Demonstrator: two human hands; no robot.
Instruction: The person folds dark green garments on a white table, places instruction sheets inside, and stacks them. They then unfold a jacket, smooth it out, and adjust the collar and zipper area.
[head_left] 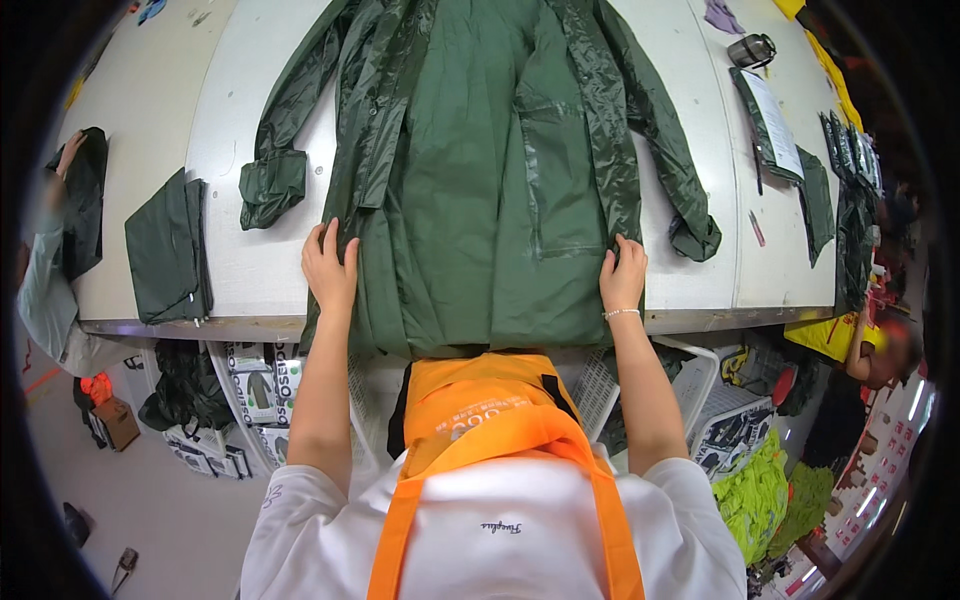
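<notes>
A dark green raincoat (pixel 460 180) lies spread open on the white table, its sleeves angled out to both sides and its hem hanging at the near edge. My left hand (pixel 330 268) rests on the coat's left front edge near the hem, fingers spread. On the opposite edge, my right hand (pixel 623 275) lies with its fingers stretched out, a thin bracelet at the wrist. Both hands touch the coat without visibly gripping it. The coat's collar runs out of view at the top.
A folded dark green garment (pixel 168 250) lies left on the table (pixel 255 260). At right are a paper sheet (pixel 772 120), a dark flask (pixel 752 50) and black packages (pixel 855 210). White crates (pixel 690 385) stand below. Other people (pixel 45 270) work at both sides.
</notes>
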